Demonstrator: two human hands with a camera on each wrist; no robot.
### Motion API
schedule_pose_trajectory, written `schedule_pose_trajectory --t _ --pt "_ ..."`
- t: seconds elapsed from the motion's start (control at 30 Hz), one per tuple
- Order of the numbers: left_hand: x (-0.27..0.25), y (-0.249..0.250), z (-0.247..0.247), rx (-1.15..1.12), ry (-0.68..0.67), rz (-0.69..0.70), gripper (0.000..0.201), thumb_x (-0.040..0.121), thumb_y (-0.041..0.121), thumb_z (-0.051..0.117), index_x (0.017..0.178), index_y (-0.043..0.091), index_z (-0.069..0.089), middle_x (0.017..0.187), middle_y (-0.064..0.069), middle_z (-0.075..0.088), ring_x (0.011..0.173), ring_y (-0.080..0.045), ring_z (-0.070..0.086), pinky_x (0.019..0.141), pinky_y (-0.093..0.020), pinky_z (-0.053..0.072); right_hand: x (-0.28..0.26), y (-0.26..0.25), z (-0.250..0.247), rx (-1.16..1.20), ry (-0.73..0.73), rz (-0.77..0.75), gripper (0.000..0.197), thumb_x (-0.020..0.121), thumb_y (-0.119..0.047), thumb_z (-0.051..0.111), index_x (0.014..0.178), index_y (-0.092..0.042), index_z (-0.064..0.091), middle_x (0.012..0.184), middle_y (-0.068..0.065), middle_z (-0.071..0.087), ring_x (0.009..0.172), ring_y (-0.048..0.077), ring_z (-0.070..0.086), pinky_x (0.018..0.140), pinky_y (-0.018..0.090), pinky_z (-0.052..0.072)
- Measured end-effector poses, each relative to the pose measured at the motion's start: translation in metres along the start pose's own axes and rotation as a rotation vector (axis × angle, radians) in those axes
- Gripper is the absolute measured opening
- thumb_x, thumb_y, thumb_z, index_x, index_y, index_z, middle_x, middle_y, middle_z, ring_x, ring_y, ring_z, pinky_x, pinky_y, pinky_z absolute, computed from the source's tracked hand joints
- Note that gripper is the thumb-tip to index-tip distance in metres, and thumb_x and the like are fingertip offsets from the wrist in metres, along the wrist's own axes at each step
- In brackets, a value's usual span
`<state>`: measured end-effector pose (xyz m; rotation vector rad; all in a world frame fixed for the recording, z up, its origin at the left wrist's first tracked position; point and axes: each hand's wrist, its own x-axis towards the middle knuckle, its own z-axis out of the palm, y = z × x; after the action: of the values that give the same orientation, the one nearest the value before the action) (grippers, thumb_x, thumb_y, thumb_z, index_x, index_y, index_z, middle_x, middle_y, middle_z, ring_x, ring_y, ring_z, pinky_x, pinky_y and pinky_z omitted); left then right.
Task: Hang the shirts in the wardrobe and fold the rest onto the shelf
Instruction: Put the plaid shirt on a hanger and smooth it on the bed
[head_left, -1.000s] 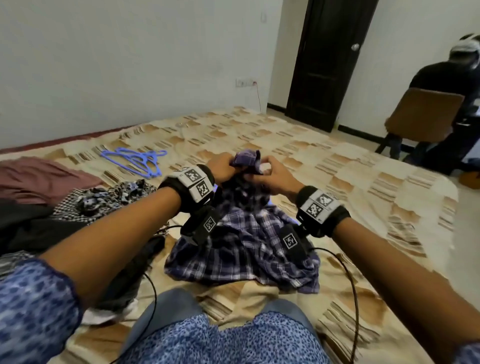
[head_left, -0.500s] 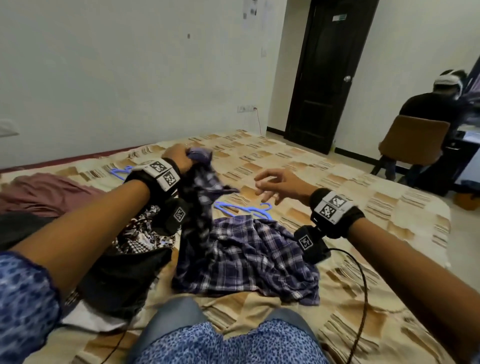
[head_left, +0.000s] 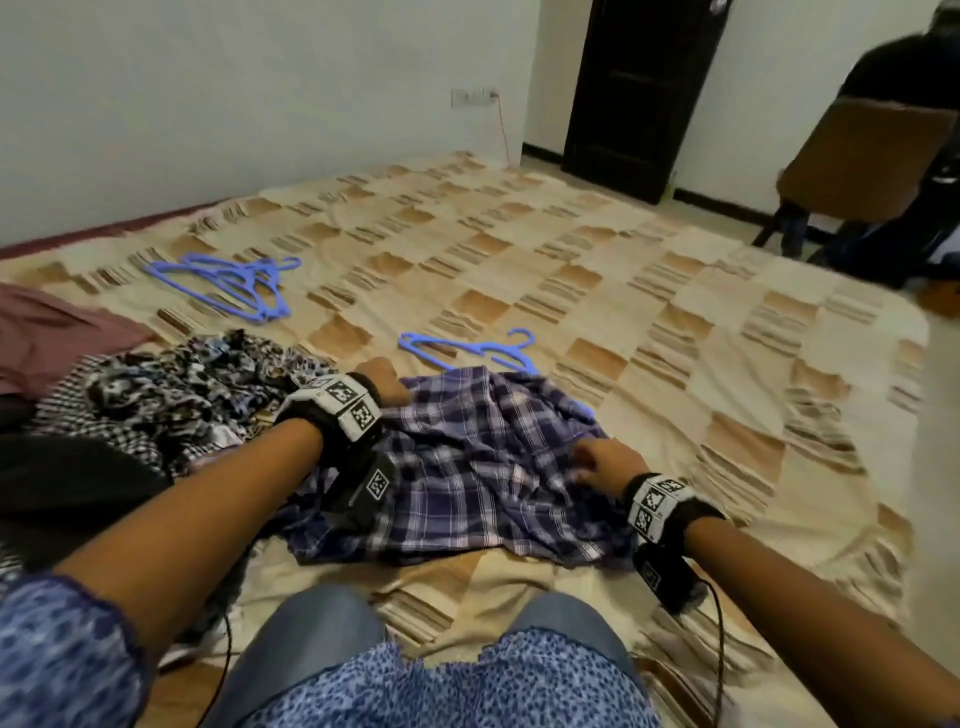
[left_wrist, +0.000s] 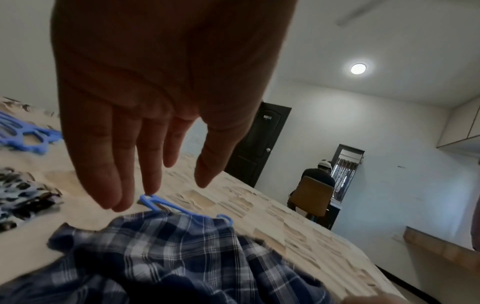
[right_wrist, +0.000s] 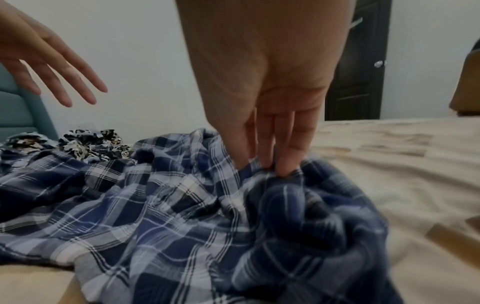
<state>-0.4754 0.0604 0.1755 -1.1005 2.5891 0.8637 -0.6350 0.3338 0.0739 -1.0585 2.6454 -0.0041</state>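
Pretty early days I'd say; the plaid shirt (head_left: 467, 467) lies crumpled on the bed (head_left: 675, 312), not on a hanger yet; one blue hanger (head_left: 467, 351) sits just past it, more hangers (head_left: 228, 283) further off; left hand (left_wrist: 145, 123) hovers loose with straight fingers, holding nothing; right hand (right_wrist: 267, 115) pinches a fold of the shirt; pile of other clothes (head_left: 171, 389) unfolded beside it; no wardrobe or shelf in sight

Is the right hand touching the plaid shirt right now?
Touching. The right wrist view shows the right hand with fingertips pressed into a fold of the plaid shirt.
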Motion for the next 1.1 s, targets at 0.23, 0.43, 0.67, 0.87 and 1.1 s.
schedule_pose_trajectory --t 0.23,0.43,0.67,0.87,1.1 --pt "0.026 0.012 0.053 0.093 -0.268 0.039 0.020 0.087 0.016 0.065 0.092 -0.003 0.065 0.074 -0.012 0.060 0.056 -0.020 0.052 0.049 -0.024 0.043 0.015 -0.003 0.041 -0.259 -0.512 0.015 0.111 0.073 -0.025 0.079 0.152 -0.021 0.001 0.151 0.027 0.019 0.135 0.042 0.031 0.105 0.048 0.035" --pt "0.018 0.026 0.081 0.206 -0.507 0.052 0.054 0.069 0.046 0.078 0.100 0.004 0.069 0.093 -0.008 0.064 0.071 -0.021 0.056 0.074 -0.033 0.048 0.015 0.002 -0.042 0.642 -0.237 -0.094 0.025 0.086 0.011 0.046 0.077 -0.006 0.063 0.058 -0.008 0.059 0.051 -0.002 0.053 0.055 0.019 0.044" --pt "0.025 0.023 0.135 0.519 -0.382 0.160 0.067 0.064 0.051 0.079 0.116 0.014 0.057 0.125 -0.007 0.060 0.113 -0.026 0.056 0.100 -0.047 0.043 0.024 0.047 -0.058 0.718 0.327 0.351 0.040 0.089 -0.005 0.053 0.127 -0.005 0.043 0.100 0.011 0.050 0.096 0.030 0.053 0.079 0.034 0.042" --pt "0.046 0.028 0.113 0.453 -0.060 0.112 0.018 0.093 0.021 0.051 0.104 0.007 0.055 0.113 -0.014 0.061 0.102 -0.034 0.058 0.095 -0.049 0.045 0.007 0.032 -0.018 0.542 0.082 -0.108 0.004 0.087 -0.018 0.064 0.087 -0.015 0.061 0.074 -0.001 0.061 0.071 0.019 0.057 0.065 0.025 0.044" --pt "0.063 0.016 0.090 0.372 0.231 0.058 0.007 0.091 0.010 0.053 0.097 0.009 0.057 0.082 -0.008 0.054 0.083 -0.029 0.054 0.069 -0.035 0.039 0.028 0.003 0.018 0.193 -0.133 0.040 0.084 0.069 -0.070 0.064 0.129 -0.015 0.045 0.124 0.006 0.059 0.110 0.028 0.057 0.091 0.036 0.047"
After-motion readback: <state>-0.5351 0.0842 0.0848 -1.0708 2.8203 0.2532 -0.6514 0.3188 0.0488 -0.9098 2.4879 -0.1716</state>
